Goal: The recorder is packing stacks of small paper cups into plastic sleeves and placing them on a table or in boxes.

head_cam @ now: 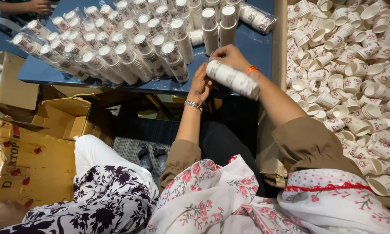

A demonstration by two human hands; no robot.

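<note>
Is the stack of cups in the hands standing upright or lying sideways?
Sideways. The wrapped stack of cups lies nearly level above the table edge, its rim end at the left hand and the right hand on top.

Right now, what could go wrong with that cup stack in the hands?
1. The cup stack is held tilted between the left hand and right hand over the gap before the blue table; a slip would likely drop cups to the floor.
2. Wrapped stacks lie crowded up to the table's near edge; a nudge could roll some off.
</note>
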